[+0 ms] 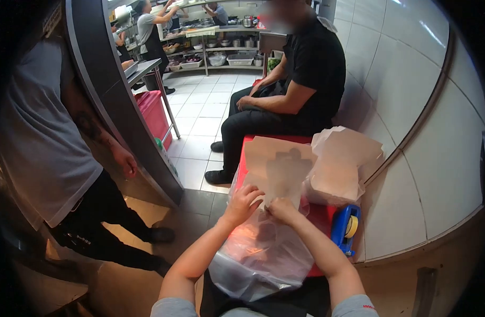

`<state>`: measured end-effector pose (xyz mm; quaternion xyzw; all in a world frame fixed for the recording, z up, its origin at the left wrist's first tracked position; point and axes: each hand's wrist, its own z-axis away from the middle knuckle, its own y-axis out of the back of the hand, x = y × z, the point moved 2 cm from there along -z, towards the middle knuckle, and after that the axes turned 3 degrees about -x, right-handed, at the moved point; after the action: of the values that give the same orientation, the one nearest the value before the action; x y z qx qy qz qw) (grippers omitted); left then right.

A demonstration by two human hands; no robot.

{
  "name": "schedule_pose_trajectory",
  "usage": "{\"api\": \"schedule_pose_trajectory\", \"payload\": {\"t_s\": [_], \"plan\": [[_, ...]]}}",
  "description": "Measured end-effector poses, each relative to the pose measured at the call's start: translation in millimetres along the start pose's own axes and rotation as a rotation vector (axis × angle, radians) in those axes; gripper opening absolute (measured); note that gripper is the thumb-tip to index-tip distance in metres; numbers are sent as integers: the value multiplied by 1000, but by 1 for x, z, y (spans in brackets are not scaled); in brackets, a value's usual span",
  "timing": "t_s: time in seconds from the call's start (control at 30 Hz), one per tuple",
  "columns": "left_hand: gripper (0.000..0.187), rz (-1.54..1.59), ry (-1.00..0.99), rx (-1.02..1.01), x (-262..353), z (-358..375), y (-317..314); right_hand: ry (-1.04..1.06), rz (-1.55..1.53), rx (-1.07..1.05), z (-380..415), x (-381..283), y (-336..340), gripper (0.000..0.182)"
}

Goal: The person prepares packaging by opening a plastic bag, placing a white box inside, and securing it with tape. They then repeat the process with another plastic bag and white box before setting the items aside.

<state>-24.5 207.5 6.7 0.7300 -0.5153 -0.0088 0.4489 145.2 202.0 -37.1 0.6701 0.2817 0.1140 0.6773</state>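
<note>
Carton (pixel 261 156), beyond left hand (pixel 244 205), beyond right hand (pixel 283 210)

From where I operate, I see a red surface (pixel 322 217) carrying loose clear plastic (pixel 255 267) across its near part, an open piece of cardboard (pixel 259 152) beyond, stacked cartons (pixel 336 177) to the right and a blue tape dispenser (pixel 340 229) along its right edge.

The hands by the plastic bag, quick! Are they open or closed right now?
Left hand: loosely open, nothing seen in it.
Right hand: closed, by the plastic bag; can't tell what it grips.
</note>
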Motion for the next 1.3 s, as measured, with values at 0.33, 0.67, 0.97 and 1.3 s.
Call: {"api": "schedule_pose_trajectory", "payload": {"t_s": [0.33, 0.67, 0.97, 1.3], "plan": [[25, 421, 800, 353, -70, 66, -11, 108, 27, 631, 23, -16, 45, 7], [27, 378, 465, 253, -36, 22, 8, 103, -17, 549, 23, -30, 79, 6], [44, 523, 445, 256, -10, 38, 3, -8, -2, 712, 21, -20, 72, 6], [35, -409, 306, -686, 145, -68, 123, -53, -129, 237, 37, -23, 39, 18]]}}
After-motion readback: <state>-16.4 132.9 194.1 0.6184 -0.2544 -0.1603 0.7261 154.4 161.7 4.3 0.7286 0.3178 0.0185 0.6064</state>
